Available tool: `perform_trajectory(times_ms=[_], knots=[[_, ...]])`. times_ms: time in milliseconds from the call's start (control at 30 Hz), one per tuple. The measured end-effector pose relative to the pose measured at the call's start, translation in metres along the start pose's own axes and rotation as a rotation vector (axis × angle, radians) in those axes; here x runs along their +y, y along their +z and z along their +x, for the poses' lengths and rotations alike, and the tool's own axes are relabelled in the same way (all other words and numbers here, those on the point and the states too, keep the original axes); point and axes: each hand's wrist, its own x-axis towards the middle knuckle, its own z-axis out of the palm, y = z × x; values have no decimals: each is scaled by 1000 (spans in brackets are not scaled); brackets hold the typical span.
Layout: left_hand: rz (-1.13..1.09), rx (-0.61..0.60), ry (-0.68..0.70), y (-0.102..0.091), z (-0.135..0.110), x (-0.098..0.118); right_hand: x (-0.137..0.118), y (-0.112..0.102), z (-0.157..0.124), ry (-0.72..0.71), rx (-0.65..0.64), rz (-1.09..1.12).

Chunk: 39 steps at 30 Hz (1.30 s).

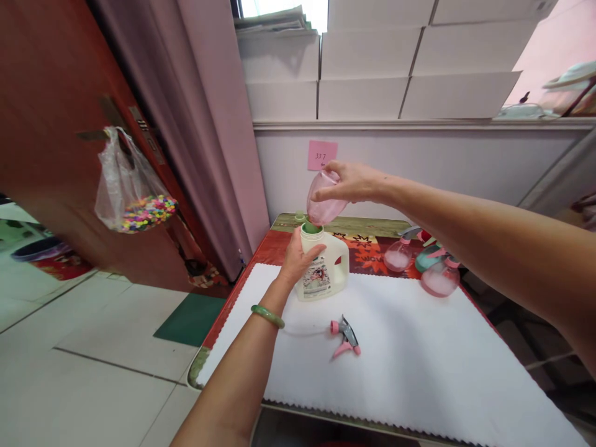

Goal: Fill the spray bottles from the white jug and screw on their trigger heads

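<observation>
Closest to the lens in the head view, a bare left forearm wearing a smooth green bangle (267, 315) reaches forward over a white scallop-edged cloth (410, 372) that covers the table. The left hand (298, 257) is closed around the neck and shoulder of a white plastic jug (328, 267) with a printed label, which stands upright on the far edge of the cloth. Directly above the jug, the right hand (354, 182) holds a translucent pink round bottle (323, 202) from above, fingers and thumb wrapped over its body. The bottle is tipped, its mouth pointing down just over the green rim (311, 228) of the jug's opening; whether the two touch cannot be told. In front of the jug, nearer the camera, a pink and grey trigger spray head (345, 335) with a thin clear tube lies on the cloth, apart from both hands. To the right of the jug stand two more pink spray bottles (437, 279), close together. Behind and above the jug a pink sticky note (322, 154) is stuck on the wall. Far to the left of the jug, a clear plastic bag of coloured beads (133, 198) hangs from a door handle.
</observation>
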Motion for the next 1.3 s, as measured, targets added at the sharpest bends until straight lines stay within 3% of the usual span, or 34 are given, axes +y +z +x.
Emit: perform_trajectory(times_ms=[200,900,1133,1300], knots=[[13,2,-13,-1,-1,1,-10,-3,3,-70,50,-112],[-4,1,-10,2,0,-4,-11,-2,2,-77,80,-56],[-3,10,-9,1,0,-3,0,2,2,-85,104,-53],[-6,6,-5,1,0,-3,18,5,-4,-3,81,126]])
